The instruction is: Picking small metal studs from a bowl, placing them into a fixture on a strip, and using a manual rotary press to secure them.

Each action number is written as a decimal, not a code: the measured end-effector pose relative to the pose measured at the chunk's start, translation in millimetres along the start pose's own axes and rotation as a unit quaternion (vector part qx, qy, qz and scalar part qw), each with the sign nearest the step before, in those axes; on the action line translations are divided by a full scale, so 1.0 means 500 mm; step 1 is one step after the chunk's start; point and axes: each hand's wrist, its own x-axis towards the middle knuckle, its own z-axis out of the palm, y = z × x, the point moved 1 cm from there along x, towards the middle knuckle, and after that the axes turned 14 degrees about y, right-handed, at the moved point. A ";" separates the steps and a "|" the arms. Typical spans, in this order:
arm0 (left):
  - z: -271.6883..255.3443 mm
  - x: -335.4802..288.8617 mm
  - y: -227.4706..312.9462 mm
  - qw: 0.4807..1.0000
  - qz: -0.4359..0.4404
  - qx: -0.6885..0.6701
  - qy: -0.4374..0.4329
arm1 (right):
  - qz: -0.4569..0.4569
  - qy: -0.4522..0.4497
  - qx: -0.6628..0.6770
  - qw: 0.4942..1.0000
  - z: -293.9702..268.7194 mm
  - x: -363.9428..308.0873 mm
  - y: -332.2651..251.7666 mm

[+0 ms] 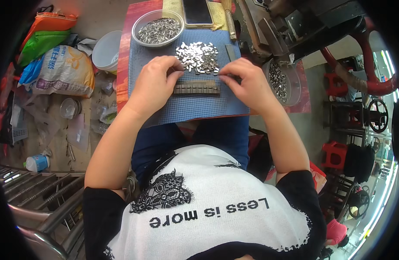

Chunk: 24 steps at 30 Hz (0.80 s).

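A loose pile of small shiny metal pieces (pixel 197 56) lies on a blue textured mat (pixel 165 110). Just below the pile sits a slotted metal block (pixel 197 89) with a row of evenly spaced cells. At the block's left end, my left hand (pixel 158 80) has thumb and index finger bent toward each other by the pile's edge. My right hand (pixel 248 82) pinches near the pile's lower right corner, beyond the block's right end. Whatever lies between the fingertips of either hand is too small to make out.
A clear round bowl (pixel 158 28) of metal pins stands at the far left of the mat, beside a phone (pixel 197 12). A brush (pixel 230 21) and dark machine (pixel 290 26) are at the far right. Another clear tub (pixel 288 84) of metal pieces sits beyond my right hand.
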 end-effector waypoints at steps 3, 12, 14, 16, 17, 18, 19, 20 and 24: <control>0.005 0.002 -0.022 0.969 0.212 0.099 0.083 | 0.016 0.032 -0.008 0.999 0.013 0.016 -0.001; 0.003 0.007 -0.031 0.969 0.193 0.136 0.079 | -0.046 0.059 -0.031 0.997 0.028 0.012 -0.013; -0.015 0.011 -0.044 0.985 0.165 0.050 0.025 | -0.069 0.072 0.008 0.995 0.027 0.002 -0.031; -0.032 0.007 -0.036 0.989 0.146 0.017 -0.003 | -0.085 0.073 0.005 0.994 0.025 -0.010 -0.042; -0.035 0.003 -0.034 0.992 0.125 -0.016 -0.030 | -0.101 0.074 0.002 0.992 0.025 -0.015 -0.046; -0.034 0.000 -0.033 0.992 0.125 -0.016 -0.030 | -0.101 0.074 0.002 0.992 0.028 -0.019 -0.046; -0.033 -0.003 -0.032 0.989 0.143 0.001 -0.029 | -0.112 0.080 -0.016 0.990 0.032 -0.024 -0.044; -0.031 -0.005 -0.031 0.987 0.160 0.017 -0.027 | -0.122 0.087 -0.033 0.988 0.035 -0.027 -0.043; -0.033 -0.009 -0.020 0.985 0.163 0.046 -0.042 | -0.130 0.091 -0.051 0.986 0.039 -0.028 -0.048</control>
